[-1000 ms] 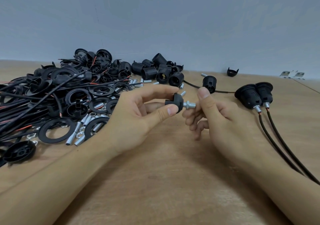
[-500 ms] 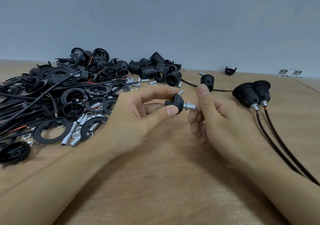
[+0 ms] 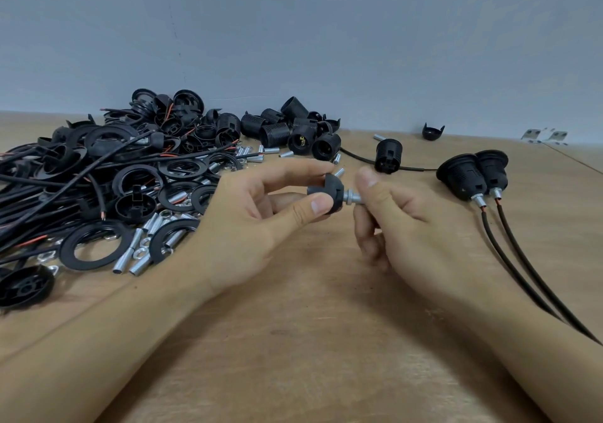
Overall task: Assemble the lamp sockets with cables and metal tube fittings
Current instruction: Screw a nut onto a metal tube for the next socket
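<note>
A black socket cap [image 3: 326,196] is pinched by the left hand [image 3: 248,227], thumb beneath and forefinger curled over the top, and is held just above the table [image 3: 310,341]. A metal tube [image 3: 351,198] is seen projecting from the cap toward the right hand [image 3: 408,223], whose thumb and curled fingers are closed on the tube's far end; the tip itself is hidden by the fingers.

Just beyond the two hands, loose tubes [image 3: 143,253] are scattered on the wood. Further out from the left hand, a heap of black rings [image 3: 94,246], caps and black cables [image 3: 49,200] with bared red ends is spread, and behind it a cluster of threaded socket bodies [image 3: 293,132] is piled near the wall [image 3: 293,31].

Beyond the right hand's thumb, a single socket [image 3: 387,156] is lying on a cable. To the outer side of the right hand, two assembled sockets [image 3: 473,174] are laid touching each other, their cables trailing back past the right forearm. A lone cap [image 3: 432,131] is set far off by the wall
</note>
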Motion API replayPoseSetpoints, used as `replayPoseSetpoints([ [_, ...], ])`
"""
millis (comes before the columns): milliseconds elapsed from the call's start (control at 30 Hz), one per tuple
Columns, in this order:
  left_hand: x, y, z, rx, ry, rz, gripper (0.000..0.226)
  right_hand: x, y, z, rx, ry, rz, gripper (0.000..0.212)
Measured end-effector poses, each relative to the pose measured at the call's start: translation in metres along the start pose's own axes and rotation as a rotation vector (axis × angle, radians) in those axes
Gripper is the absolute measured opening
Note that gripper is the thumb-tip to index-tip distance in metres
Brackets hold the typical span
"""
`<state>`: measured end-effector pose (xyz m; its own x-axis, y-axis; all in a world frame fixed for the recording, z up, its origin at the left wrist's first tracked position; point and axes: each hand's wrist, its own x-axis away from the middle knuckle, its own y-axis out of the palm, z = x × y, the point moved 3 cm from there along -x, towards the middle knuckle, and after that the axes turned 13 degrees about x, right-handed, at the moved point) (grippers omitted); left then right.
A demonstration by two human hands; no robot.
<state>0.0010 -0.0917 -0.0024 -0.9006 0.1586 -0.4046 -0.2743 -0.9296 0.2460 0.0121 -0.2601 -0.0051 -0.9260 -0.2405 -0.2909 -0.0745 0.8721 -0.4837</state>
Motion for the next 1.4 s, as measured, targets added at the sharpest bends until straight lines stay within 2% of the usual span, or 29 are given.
replayPoseSetpoints([
  [67, -0.001, 0.0, 0.0, 0.005, 0.0, 0.015, 0.035, 0.0, -0.001, 0.0, 0.008, 0.047, 0.009, 0.07],
  [200, -0.001, -0.001, 0.003, -0.003, 0.003, 0.007, 0.034, 0.0, -0.001, -0.003, -0.051, -0.022, -0.022, 0.043],
  [333, 0.0, 0.002, 0.002, -0.001, 0.0, -0.015, 0.032, 0.0, -0.001, 0.0, 0.024, 0.034, -0.004, 0.073],
  [467, 0.0, 0.0, 0.0, 0.004, -0.005, -0.018, 0.034, -0.001, -0.001, -0.001, -0.044, -0.025, -0.027, 0.046],
  [633, 0.0, 0.001, 0.0, -0.011, 0.01, -0.027, 0.033, -0.001, -0.001, 0.0, -0.021, 0.048, -0.011, 0.075],
  [667, 0.0, 0.0, 0.0, -0.015, 0.009, -0.026, 0.032, -0.001, -0.001, -0.001, -0.042, 0.05, -0.024, 0.071],
  [733, -0.001, -0.002, 0.0, -0.019, 0.01, -0.037, 0.03, -0.001, 0.0, -0.002, -0.049, 0.011, -0.041, 0.044],
  [767, -0.001, -0.001, 0.0, -0.019, 0.011, -0.042, 0.031, -0.002, 0.0, -0.001, -0.035, -0.01, -0.036, 0.039],
  [867, 0.001, 0.002, 0.0, -0.053, 0.034, -0.068, 0.034, -0.002, 0.002, 0.0, -0.007, 0.009, -0.033, 0.059],
  [967, 0.003, 0.002, -0.001, -0.119, 0.042, -0.06, 0.033, -0.002, 0.002, 0.002, 0.055, 0.059, -0.043, 0.069],
  [1033, 0.002, -0.002, 0.0, -0.132, 0.037, -0.017, 0.031, -0.001, 0.003, 0.003, 0.005, 0.044, -0.04, 0.061],
  [1133, 0.001, -0.006, 0.004, -0.109, 0.013, -0.016, 0.03, 0.0, 0.007, 0.002, -0.048, -0.022, -0.09, 0.034],
  [1200, 0.002, -0.007, 0.005, -0.119, 0.012, -0.035, 0.029, 0.0, 0.008, 0.003, -0.052, -0.018, -0.11, 0.031],
  [1400, 0.007, 0.0, 0.005, -0.279, 0.081, -0.132, 0.035, -0.003, 0.011, 0.006, -0.08, 0.088, -0.144, 0.058],
])
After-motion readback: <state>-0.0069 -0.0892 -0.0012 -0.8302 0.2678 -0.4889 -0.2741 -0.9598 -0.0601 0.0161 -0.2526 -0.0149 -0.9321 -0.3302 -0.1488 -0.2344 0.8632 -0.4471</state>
